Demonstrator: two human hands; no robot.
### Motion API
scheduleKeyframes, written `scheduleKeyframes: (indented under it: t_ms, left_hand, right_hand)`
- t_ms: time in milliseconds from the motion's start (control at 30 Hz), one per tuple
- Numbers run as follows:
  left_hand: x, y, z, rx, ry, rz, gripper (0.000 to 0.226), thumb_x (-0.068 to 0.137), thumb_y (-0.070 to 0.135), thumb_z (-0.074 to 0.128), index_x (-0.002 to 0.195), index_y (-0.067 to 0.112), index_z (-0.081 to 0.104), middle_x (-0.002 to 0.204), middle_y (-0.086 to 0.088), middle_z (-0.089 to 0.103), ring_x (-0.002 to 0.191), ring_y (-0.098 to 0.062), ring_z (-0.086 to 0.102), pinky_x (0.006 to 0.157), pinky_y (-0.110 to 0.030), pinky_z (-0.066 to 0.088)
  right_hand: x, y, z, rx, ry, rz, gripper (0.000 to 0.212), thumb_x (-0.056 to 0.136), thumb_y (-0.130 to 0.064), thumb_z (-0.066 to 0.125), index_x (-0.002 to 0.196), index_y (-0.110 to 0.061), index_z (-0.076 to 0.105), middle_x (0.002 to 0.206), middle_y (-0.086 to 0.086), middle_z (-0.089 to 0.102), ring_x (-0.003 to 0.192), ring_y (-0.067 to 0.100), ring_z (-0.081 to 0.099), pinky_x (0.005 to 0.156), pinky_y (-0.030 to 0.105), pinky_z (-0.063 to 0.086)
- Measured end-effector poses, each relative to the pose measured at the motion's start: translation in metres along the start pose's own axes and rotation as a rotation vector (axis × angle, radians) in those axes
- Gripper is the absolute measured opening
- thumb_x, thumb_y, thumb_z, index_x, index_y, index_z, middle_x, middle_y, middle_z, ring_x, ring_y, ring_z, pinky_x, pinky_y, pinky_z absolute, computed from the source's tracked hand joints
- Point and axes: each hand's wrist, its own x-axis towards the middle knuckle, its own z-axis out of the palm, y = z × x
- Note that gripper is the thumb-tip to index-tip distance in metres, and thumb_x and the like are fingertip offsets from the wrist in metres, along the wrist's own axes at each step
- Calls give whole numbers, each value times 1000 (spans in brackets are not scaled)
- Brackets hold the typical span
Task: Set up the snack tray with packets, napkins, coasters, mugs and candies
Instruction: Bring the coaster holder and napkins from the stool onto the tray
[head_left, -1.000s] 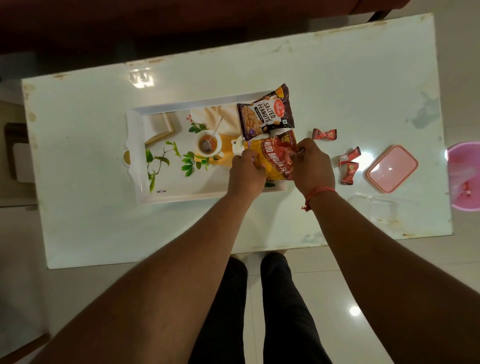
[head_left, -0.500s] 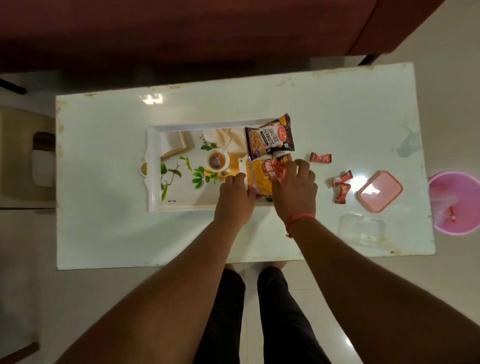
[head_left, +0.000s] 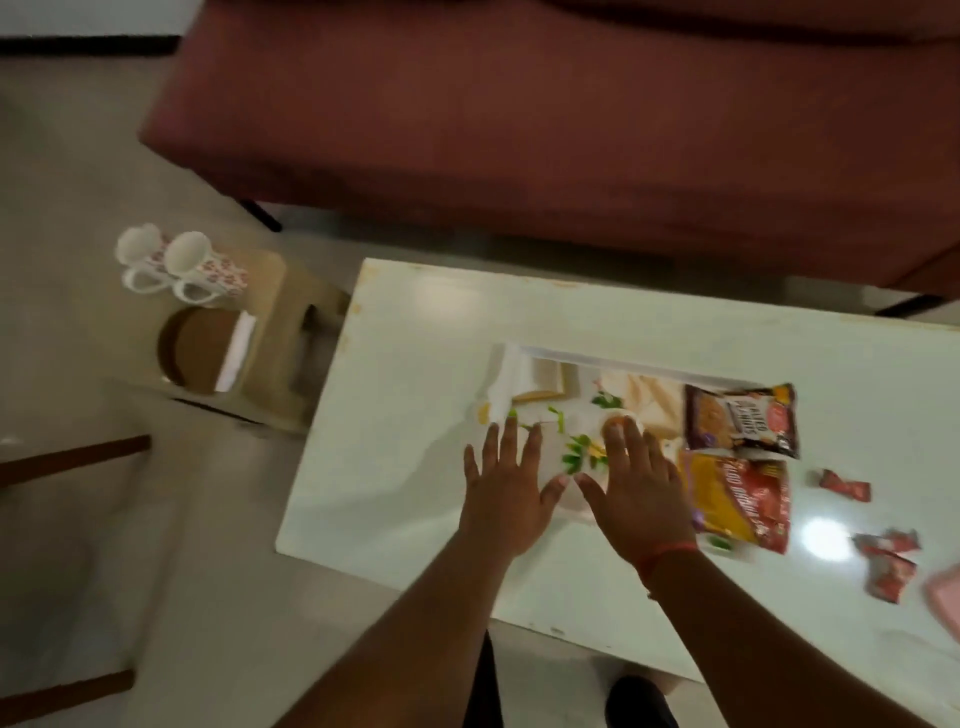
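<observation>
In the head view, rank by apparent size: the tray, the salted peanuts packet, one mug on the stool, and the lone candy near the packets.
1. Tray
2. Salted peanuts packet
3. Mug, though it sits farther from the camera, so this rank is unsure
4. Candy

Both hands, left (head_left: 506, 480) and right (head_left: 631, 491), spread flat with fingers apart, empty, over the near left part of the tray (head_left: 550, 358). Right end of tray filled by two snack packets (head_left: 740, 423), one behind the other. Bare table (head_left: 395, 415) left of tray, free for passing. Candies (head_left: 883, 564) scattered right of tray. Further left of tray, off the table, a stool (head_left: 270, 291) crowded with two mugs (head_left: 179, 265), coasters (head_left: 195, 351) and napkins (head_left: 236, 353). Sofa (head_left: 571, 130) behind tray.
</observation>
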Motion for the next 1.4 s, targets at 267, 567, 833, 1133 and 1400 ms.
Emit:
scheduleKeyframes:
  t_ms: [267,567,833,1133,1400]
  left_hand:
    - [8,-190,-47,-22,45,-138,80,91,71,9,157,26,8,166,-10,4,152,-33,3,119,-59,6]
    - [22,-419,-144,0,598,-243,47,96,45,42,122,9,57,112,-17,57,100,-32,54,84,-42,45]
    - [71,-493,-180,-1016,441,-681,59,99,54,26,126,15,61,126,-7,62,117,-24,57,108,-43,40]
    - [63,-475,-171,-1052,524,-706,67,89,67,22,101,28,75,102,2,74,101,-17,67,99,-44,50]
    - [41,-338,-135,-1217,531,-662,43,100,52,38,97,27,72,97,5,72,95,-11,67,92,-35,53]
  right_hand:
    - [55,-171,52,-31,-104,-137,80,93,-65,32,157,-21,14,166,7,5,152,31,8,119,52,20]
    - [144,-398,99,194,-227,-320,78,92,-62,42,152,-15,26,159,13,28,144,33,29,116,49,32]
    - [187,-543,93,465,-343,-188,46,100,-14,47,145,-6,36,139,16,52,125,31,52,98,31,40]
    - [162,-560,99,879,-347,-138,30,93,-26,59,122,-21,55,108,-3,66,93,15,64,84,34,53]
    - [106,-449,68,1111,-134,-63,20,94,-24,61,97,-44,56,94,-22,65,84,-10,63,72,11,49]
